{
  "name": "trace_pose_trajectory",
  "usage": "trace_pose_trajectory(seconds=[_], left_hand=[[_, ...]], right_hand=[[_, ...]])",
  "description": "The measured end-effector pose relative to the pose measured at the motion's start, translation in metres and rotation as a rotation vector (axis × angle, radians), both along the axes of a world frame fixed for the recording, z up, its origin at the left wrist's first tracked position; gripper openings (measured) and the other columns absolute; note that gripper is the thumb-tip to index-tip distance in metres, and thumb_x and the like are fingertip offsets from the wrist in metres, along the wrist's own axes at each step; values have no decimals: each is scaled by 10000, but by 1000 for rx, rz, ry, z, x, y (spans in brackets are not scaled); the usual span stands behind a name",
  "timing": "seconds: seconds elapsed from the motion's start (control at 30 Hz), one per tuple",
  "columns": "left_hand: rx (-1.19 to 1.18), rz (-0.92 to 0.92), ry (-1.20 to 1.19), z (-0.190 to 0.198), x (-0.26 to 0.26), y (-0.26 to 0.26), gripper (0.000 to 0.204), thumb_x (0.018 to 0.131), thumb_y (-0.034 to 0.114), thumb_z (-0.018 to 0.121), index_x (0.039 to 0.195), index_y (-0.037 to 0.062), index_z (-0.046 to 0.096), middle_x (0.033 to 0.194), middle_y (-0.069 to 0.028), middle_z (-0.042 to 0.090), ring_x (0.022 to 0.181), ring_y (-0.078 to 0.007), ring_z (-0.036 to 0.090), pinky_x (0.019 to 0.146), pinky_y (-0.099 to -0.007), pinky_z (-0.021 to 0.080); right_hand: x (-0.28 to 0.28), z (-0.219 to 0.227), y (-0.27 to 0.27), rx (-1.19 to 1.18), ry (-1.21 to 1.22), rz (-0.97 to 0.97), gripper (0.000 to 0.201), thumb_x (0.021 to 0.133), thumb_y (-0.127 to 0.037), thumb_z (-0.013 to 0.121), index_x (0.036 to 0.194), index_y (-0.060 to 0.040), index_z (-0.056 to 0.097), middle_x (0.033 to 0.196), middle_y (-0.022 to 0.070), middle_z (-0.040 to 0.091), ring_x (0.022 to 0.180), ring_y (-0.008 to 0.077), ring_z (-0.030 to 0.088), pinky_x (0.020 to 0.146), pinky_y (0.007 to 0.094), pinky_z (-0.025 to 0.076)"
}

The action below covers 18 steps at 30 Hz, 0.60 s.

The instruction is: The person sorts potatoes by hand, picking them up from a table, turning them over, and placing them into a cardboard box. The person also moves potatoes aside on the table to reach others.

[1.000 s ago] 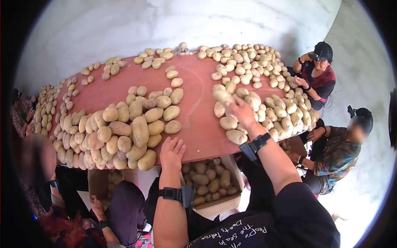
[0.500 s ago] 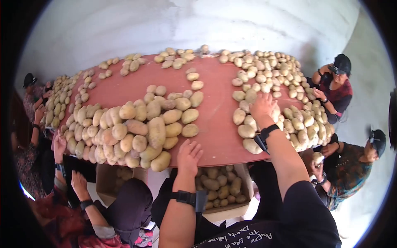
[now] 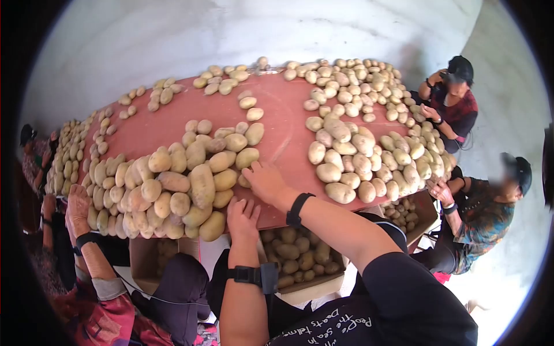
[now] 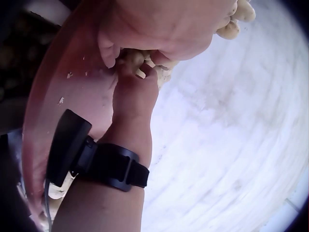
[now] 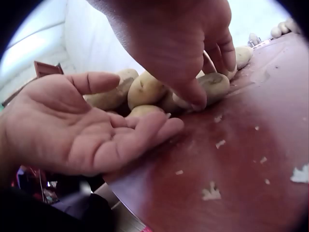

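A heap of potatoes [image 3: 202, 185] covers the near left of the red tabletop [image 3: 277, 138]. At this heap's right edge my right hand [image 3: 266, 181] reaches across and grips a potato [image 5: 216, 86], thumb on the near side and fingers over the far side. My left hand [image 3: 243, 218] lies at the table's near edge, just below the right one, palm up with its fingers loosely bent and nothing in it. In the left wrist view the right hand [image 4: 137, 84] appears beyond the left hand [image 4: 164, 24].
Another potato heap [image 3: 358, 155] lies on the right side. Below the near edge stands a cardboard box [image 3: 314, 288] of potatoes, with more boxes to either side. People sit at the left and right ends. Small pale scraps [image 5: 211, 192] dot the tabletop.
My right hand has moved left from the right heap to the edge of the left heap and now grips a potato there. My left hand stays by the near edge.
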<state>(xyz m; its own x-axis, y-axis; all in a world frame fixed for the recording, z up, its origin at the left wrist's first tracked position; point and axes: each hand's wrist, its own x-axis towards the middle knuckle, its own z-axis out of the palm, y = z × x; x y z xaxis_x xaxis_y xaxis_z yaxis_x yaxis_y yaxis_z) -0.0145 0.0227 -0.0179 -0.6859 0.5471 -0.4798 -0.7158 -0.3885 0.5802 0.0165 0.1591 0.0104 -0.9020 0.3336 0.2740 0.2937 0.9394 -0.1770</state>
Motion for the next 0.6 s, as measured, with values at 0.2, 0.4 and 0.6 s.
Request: trace_pose_trajectory(seconds=[0.2,0.4,0.6], left_hand=[[-34,-97,97,2,0,0,627,898,214,506,1426,24,225,1391,-213,348,1254,-351,408,974,-448,423],[47,-296,85,6,13,11,576,890,151,490,1414,33,281,1333,-130,431,1242,-268,433,924,-399,440],[-1,-270,122,1,11,6,521,912,236,453,1386,39,364,1364,-93,440,1270,-220,400,1016,-399,342]], right_hand=[[37,21,13,-544,-136,-187,312,780,-161,599,1059,-38,533,1147,164,537,1017,356,556,835,435,448],[58,-3,-9,-186,6,-32,414,752,-151,633,1109,5,495,1191,191,493,1066,354,516,869,425,453],[45,-7,-12,-287,-11,-72,561,749,-164,648,1230,23,427,1152,213,516,1077,373,501,867,427,451]])
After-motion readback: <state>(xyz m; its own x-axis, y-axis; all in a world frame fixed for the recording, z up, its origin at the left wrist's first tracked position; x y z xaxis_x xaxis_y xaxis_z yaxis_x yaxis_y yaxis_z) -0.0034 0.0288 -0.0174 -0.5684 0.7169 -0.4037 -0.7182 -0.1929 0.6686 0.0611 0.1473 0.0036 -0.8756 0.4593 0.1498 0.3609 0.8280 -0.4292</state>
